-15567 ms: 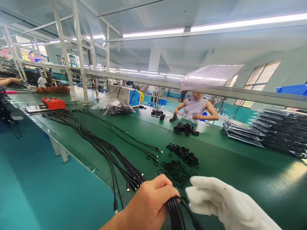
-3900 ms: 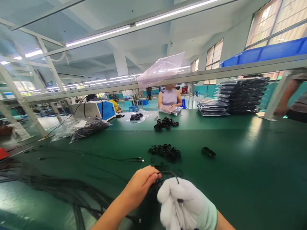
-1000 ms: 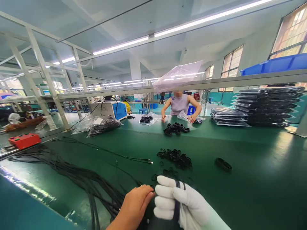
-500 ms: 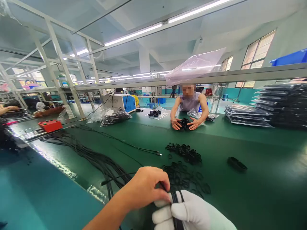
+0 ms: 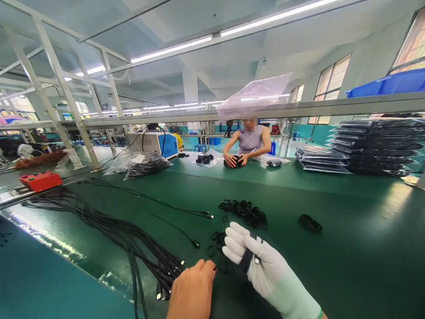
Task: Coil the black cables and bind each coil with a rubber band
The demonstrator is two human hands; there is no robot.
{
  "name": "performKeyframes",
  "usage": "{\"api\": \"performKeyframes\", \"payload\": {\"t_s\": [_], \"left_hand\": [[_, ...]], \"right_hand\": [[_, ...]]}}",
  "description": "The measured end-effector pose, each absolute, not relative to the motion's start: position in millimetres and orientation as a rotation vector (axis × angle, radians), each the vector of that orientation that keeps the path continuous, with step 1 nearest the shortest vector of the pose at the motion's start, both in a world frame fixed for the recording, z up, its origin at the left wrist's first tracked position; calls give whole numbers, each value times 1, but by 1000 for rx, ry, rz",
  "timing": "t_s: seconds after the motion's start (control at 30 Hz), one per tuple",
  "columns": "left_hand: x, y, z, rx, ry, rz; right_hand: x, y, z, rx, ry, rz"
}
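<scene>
Gripping a looped cable (image 5: 246, 261) in the right hand (image 5: 265, 266), with unclear grip in the left hand (image 5: 194, 288), seemingly leaving many loose cables (image 5: 142, 241) after one finished coil (image 5: 310, 223).

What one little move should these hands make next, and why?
Perhaps bring the bare left hand over to the gloved right hand: the right holds a dark coil, while the left, apart from it, seems to pinch something dark, too small to identify.

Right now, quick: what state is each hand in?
Left hand: fingers curled; whether it grips anything cannot be told.
Right hand, white-gloved: partly closed, holding black cable under the thumb.
</scene>
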State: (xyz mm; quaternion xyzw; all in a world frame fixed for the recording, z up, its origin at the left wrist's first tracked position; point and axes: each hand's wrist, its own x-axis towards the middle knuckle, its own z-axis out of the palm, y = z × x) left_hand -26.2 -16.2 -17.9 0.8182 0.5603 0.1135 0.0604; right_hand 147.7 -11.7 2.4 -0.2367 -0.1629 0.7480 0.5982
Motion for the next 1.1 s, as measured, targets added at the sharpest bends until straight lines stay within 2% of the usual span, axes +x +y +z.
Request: {"api": "performKeyframes", "payload": {"t_s": [0.17, 0.3, 0.43, 0.53, 0.73, 0.8, 0.97, 1.1], "left_hand": [[-12, -34, -15, 2841, 1516, 510], [-16, -23, 8, 3033, 1217, 722], [-27, 3, 40, 3056, 860, 513], [-31, 17, 51, 2860, 756, 372], [-31, 21, 51, 2853, 650, 458], [-31, 23, 52, 2725, 651, 432], [-27, 25, 38, 1827, 803, 417], [-25, 15, 16, 1684, 839, 549]], "right_hand": [[143, -12, 4, -655, -436, 1680], [135, -20, 2, -719, -642, 1735], [130, -28, -5, -520, -859, 2052], [127, -32, -6, -354, -784, 2243], [126, -33, -10, -274, -667, 2388], [129, -33, -15, -313, -694, 2385], [134, -32, -21, -204, -470, 2515], [136, -32, -27, -303, -720, 2394]]}}
